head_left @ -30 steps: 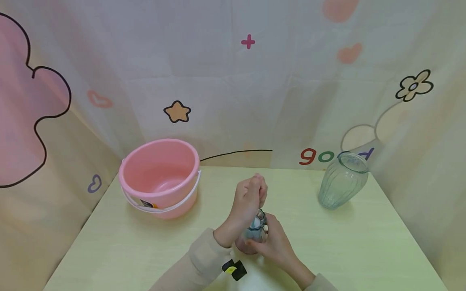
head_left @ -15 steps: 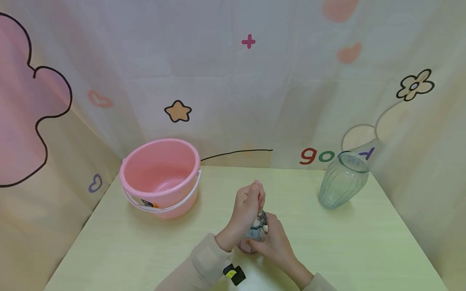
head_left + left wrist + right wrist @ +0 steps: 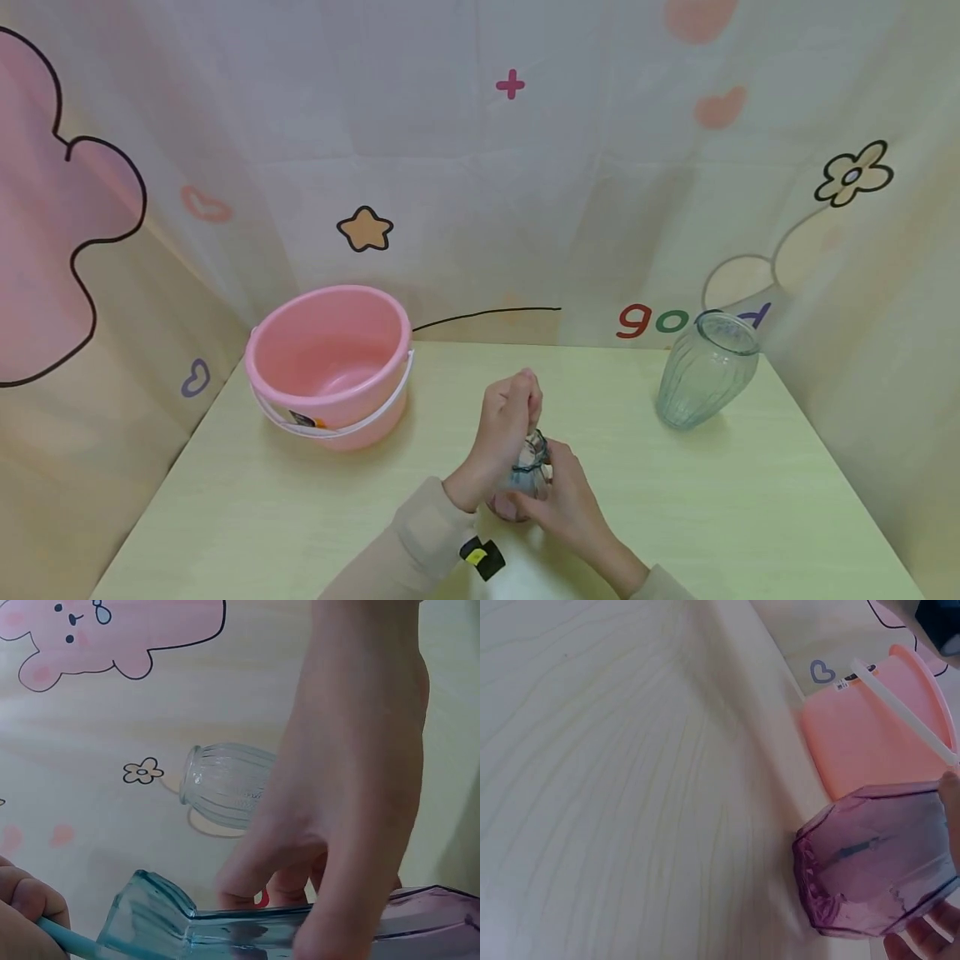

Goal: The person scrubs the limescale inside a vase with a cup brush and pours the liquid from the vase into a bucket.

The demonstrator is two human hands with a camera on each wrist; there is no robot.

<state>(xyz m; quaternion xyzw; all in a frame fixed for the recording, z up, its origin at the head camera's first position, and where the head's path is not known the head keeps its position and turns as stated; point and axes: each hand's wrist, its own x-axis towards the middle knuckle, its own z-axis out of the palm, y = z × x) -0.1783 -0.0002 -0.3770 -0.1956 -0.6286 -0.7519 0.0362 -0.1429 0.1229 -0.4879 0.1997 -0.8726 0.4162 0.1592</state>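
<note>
My left hand (image 3: 506, 421) is in a fist above a small glass vase (image 3: 512, 506), bluish at the neck and purple toward the base. In the left wrist view the left fingers (image 3: 34, 900) curl round a thin light blue rod (image 3: 64, 937) that runs into the vase's flared mouth. My right hand (image 3: 566, 500) grips the vase's side, thumb in front and fingers behind. Through the purple glass in the right wrist view, a thin bluish strip (image 3: 855, 848) shows inside. The kind of tool on the rod is hidden.
At the left of the pale table (image 3: 637, 517) stands a pink bucket (image 3: 367, 417) with its white handle hanging down. A clear ribbed glass vase (image 3: 705, 375) stands at the back right. A printed curtain (image 3: 450, 167) surrounds the table's back and sides.
My left fist has sunk a little toward the vase mouth and shifted slightly left, with a small rise in the last half second. The right hand keeps its grip in place.
</note>
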